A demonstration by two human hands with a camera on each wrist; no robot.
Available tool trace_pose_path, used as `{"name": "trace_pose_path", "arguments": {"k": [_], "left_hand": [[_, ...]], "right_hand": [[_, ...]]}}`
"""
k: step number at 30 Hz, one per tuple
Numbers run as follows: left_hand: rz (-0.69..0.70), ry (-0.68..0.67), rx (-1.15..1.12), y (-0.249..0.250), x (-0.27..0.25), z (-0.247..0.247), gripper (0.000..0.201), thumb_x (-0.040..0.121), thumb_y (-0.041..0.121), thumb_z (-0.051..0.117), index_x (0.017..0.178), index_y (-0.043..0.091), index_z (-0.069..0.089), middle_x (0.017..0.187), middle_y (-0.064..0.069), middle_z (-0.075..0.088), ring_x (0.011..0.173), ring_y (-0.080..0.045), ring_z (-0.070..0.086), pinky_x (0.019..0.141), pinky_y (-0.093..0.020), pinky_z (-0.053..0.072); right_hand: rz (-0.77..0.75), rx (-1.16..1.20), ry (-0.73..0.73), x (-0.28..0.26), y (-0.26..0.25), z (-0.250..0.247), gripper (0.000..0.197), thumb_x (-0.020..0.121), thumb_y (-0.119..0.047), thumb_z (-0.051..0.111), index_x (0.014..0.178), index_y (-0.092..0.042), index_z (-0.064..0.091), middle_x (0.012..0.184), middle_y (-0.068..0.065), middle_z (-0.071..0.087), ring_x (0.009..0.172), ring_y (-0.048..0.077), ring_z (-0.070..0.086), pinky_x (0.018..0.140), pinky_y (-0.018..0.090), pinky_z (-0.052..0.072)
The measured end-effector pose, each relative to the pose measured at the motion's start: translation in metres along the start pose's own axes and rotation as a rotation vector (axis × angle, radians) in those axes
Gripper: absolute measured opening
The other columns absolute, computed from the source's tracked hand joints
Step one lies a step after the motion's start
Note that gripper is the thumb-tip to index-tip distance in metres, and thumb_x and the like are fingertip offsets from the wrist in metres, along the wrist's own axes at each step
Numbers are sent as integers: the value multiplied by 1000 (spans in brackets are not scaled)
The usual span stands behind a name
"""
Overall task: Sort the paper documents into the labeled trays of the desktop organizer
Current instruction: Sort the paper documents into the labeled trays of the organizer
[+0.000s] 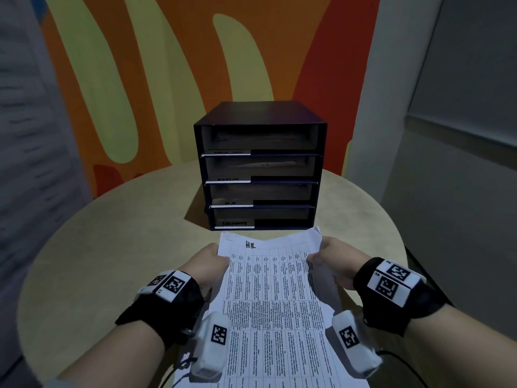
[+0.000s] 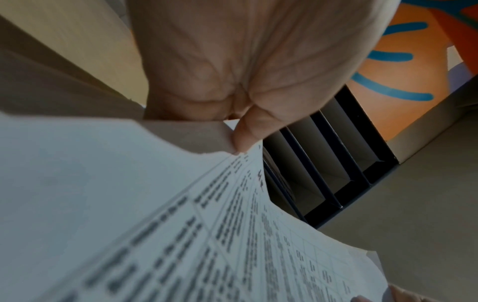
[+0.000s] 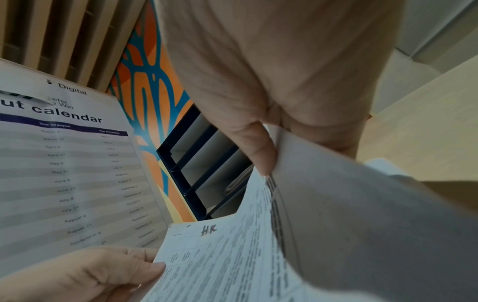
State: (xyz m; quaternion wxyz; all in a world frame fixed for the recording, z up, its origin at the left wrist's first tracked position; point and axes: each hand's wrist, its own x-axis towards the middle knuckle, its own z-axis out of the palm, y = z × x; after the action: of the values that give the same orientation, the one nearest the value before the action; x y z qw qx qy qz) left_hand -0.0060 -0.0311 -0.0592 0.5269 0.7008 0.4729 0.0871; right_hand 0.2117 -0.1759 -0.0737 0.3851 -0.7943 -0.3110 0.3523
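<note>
Just before the organizer [image 1: 260, 166] on the bench [image 1: 112, 247], both hands, left [image 1: 208, 266] and right [image 1: 334, 264], pinch the H.R sheet [image 1: 268, 298] by its edges (top of a stack); keep it flat, feed it squarely into the H.R tray [image 1: 261, 196].

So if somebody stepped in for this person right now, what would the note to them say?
Left hand: grips the left edge of the paper stack, thumb on top.
Right hand: grips the right edge the same way.
The stack is held just in front of the organizer on the round table; its top sheet is handwritten "H.R".
Done: some papers seem to lie in the upper trays already.
Left: file the top sheet in the third tray, whose label seems to read H.R, then sort the others.
</note>
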Motion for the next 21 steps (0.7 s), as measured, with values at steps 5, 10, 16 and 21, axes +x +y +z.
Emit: {"name": "trace_pose_path", "arguments": {"k": [5,10,16,21], "left_hand": [[-29,23,-188,12,5,-12,23,101,3,38,96,6,61,107,-22,68,103,-40,65,92,-50,50],[-35,92,-289,2,66,-38,30,85,20,60,108,1,55,117,-26,64,102,-35,64,98,-54,44],[9,-35,-157,32,33,-39,16,97,0,48,95,-1,64,103,-20,70,99,-35,67,95,-53,50],[9,-8,-110,26,51,-37,27,88,-11,45,106,4,58,99,-23,71,96,-44,67,92,-58,50]], "right_hand": [[32,71,-6,-19,-14,-5,9,94,-10,57,93,-2,61,87,20,66,61,26,57,49,27,40],[43,168,59,-5,-14,-8,22,94,1,53,73,-7,50,79,17,65,65,27,63,60,33,51],[30,186,146,27,-17,-13,24,89,-7,62,68,-13,51,86,20,69,85,35,66,88,46,51],[-3,209,151,52,-13,-17,11,73,-15,65,74,-13,55,96,26,69,91,41,68,91,53,51]]}}
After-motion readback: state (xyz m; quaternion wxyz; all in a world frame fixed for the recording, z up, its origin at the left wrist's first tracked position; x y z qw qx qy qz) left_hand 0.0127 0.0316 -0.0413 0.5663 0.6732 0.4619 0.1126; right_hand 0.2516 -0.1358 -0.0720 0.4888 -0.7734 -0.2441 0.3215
